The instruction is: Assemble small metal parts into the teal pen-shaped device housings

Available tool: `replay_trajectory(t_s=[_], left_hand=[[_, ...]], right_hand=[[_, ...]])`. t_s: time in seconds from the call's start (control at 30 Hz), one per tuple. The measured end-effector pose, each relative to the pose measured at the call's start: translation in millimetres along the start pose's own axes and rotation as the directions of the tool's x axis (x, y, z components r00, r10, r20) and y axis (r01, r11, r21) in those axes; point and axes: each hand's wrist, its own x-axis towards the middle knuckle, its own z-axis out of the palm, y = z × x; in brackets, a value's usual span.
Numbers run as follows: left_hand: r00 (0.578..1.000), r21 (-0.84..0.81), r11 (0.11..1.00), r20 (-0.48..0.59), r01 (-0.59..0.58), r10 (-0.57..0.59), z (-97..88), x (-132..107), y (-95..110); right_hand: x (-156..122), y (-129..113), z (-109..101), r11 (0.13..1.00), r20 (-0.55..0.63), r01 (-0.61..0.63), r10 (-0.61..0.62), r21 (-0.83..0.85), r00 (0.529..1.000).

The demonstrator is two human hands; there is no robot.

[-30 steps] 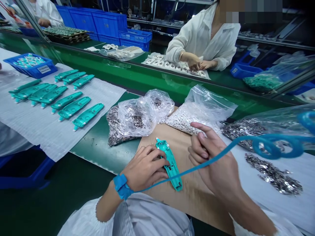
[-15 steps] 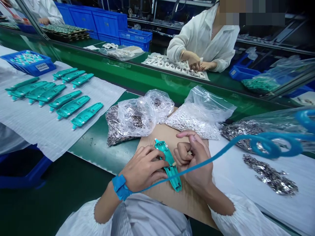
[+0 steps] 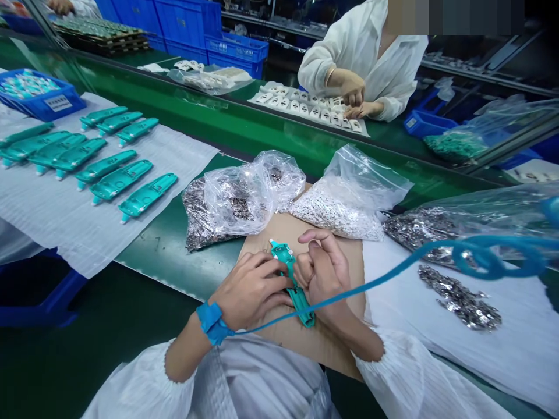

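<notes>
A teal plastic casing half (image 3: pixel 301 302) lies, hollow side up, on a brown cardboard sheet (image 3: pixel 336 349). My left hand (image 3: pixel 255 285) grips it from the left, fingers laid over its middle. From the right, my right hand (image 3: pixel 323 270) meets the casing with its fingers curled in and the index finger partly raised. Whatever those curled fingers hold is hidden. A blue wrist strap (image 3: pixel 212 323) circles my left wrist, and its coiled blue cord (image 3: pixel 375 283) crosses in front of my right forearm.
Bags of metal parts (image 3: pixel 213 203) and white parts (image 3: pixel 340 209) stand behind the cardboard. Loose metal pieces (image 3: pixel 463 299) lie on the right. Several teal casings (image 3: pixel 148 195) and a blue bin (image 3: pixel 56 102) are left. A co-worker (image 3: pixel 362 64) handles white pieces across the line.
My right hand has moved left and closer over the casing, covering more of its middle. My left hand still grips it. The whole view has shifted slightly.
</notes>
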Motion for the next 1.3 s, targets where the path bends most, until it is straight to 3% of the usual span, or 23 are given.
replay_trajectory(t_s=[0.17,0.4,0.6,1.03,1.3], left_hand=[[0.998,0.013,0.999,-0.051,-0.040,0.041,6.0,-3,-5],[1.000,0.003,1.000,-0.004,-0.014,0.014,1.6,-1,-1],[0.999,-0.030,0.999,-0.026,-0.025,0.024,3.8,-2,-3],[0.999,-0.018,0.999,-0.033,-0.032,0.032,5.2,-3,-5],[0.996,0.058,0.997,-0.072,-0.049,0.053,9.3,-1,-6]], right_hand=[[2,-2,-9,0.998,-0.002,0.000,0.000,0.069,1.000],[1,-24,-8,0.972,0.001,0.146,-0.149,0.184,0.989],[-2,-16,-3,0.966,0.075,0.138,-0.158,0.218,0.985],[-3,-8,0,0.979,0.114,0.139,-0.156,0.146,0.981],[-2,2,0,0.970,0.134,0.197,-0.216,0.144,0.967]])
